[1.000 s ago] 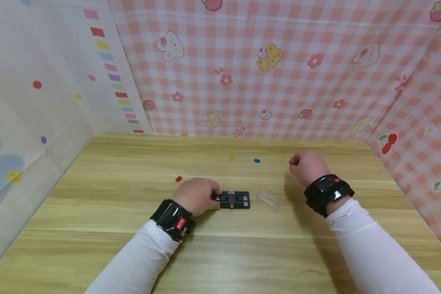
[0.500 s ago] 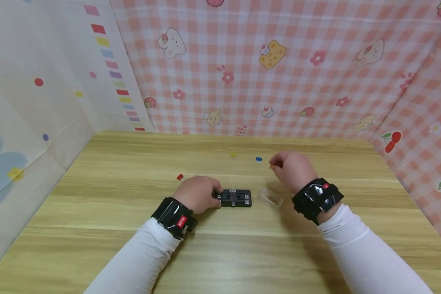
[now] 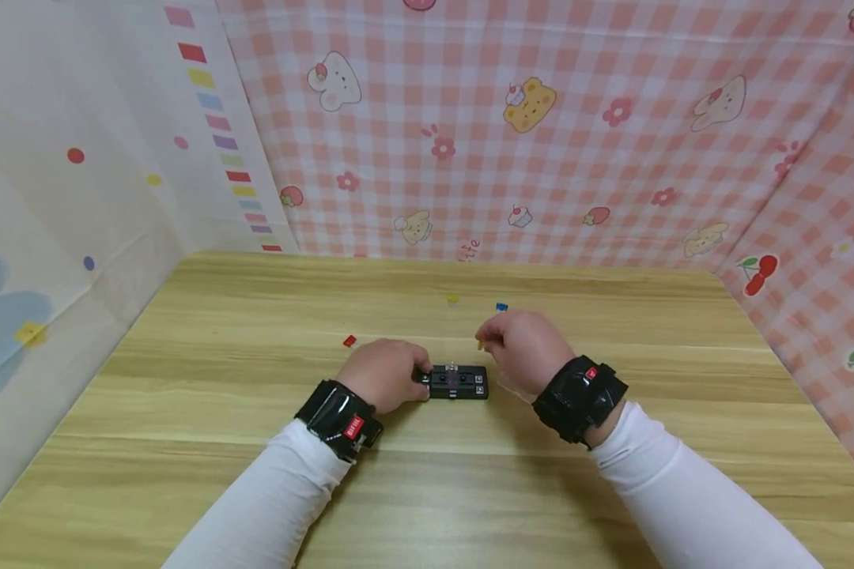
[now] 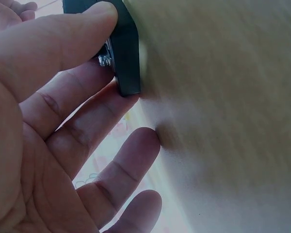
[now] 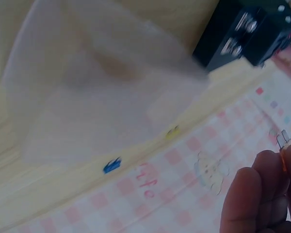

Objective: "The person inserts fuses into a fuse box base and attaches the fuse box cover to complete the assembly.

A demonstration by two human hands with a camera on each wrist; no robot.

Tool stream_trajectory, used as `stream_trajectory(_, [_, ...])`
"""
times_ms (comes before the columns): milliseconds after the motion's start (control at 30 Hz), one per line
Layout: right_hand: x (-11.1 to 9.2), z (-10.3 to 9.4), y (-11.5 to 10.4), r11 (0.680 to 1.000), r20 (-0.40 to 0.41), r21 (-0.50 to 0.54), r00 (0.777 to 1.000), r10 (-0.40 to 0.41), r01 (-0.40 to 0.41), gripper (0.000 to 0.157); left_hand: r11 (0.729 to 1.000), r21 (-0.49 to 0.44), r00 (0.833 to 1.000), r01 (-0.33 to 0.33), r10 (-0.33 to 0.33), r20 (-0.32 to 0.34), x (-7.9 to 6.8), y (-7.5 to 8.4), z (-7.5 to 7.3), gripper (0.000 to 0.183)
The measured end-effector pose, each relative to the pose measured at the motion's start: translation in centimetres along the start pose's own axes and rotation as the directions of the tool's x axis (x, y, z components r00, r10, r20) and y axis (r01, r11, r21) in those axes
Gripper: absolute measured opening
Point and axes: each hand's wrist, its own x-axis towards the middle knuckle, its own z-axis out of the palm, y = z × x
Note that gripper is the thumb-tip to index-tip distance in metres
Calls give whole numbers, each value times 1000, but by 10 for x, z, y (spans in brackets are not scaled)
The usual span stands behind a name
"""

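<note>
My left hand (image 3: 387, 371) grips the left end of a black fuse holder block (image 3: 459, 382) lying on the table. In the left wrist view, the thumb presses on that block (image 4: 126, 53) while the last two fingers stay off it. My right hand (image 3: 530, 352) is just beyond the block's right end. Between its thumb and fingers it pinches a small orange blade fuse (image 5: 283, 151), its metal prongs sticking out. A clear plastic cover (image 5: 102, 97) lies under the right hand, mostly hidden by it in the head view.
A red blade fuse (image 3: 349, 341) lies beyond the left hand. Farther back are a yellow fuse (image 3: 453, 299) and a blue fuse (image 3: 501, 307), the blue one close to the right hand. Patterned cloth (image 3: 434, 158) hangs behind the wooden table (image 3: 427, 490).
My right hand has moved left with the orange blade fuse, from right of the clear cover to over it, near the block. The left hand keeps its grip in place.
</note>
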Motion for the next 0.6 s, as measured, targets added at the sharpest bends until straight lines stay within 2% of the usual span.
stream_trajectory(267, [6,11,-18,1000,90,-7,996,-28,29,13,1000,16,1000,-23,23,-21,0,-1,-1,24])
stream_trajectory(600, [13,29,-30,998,126,-40,991,-51,57,13,999,22,999,-29,30,-33,-1,-1,-1,26])
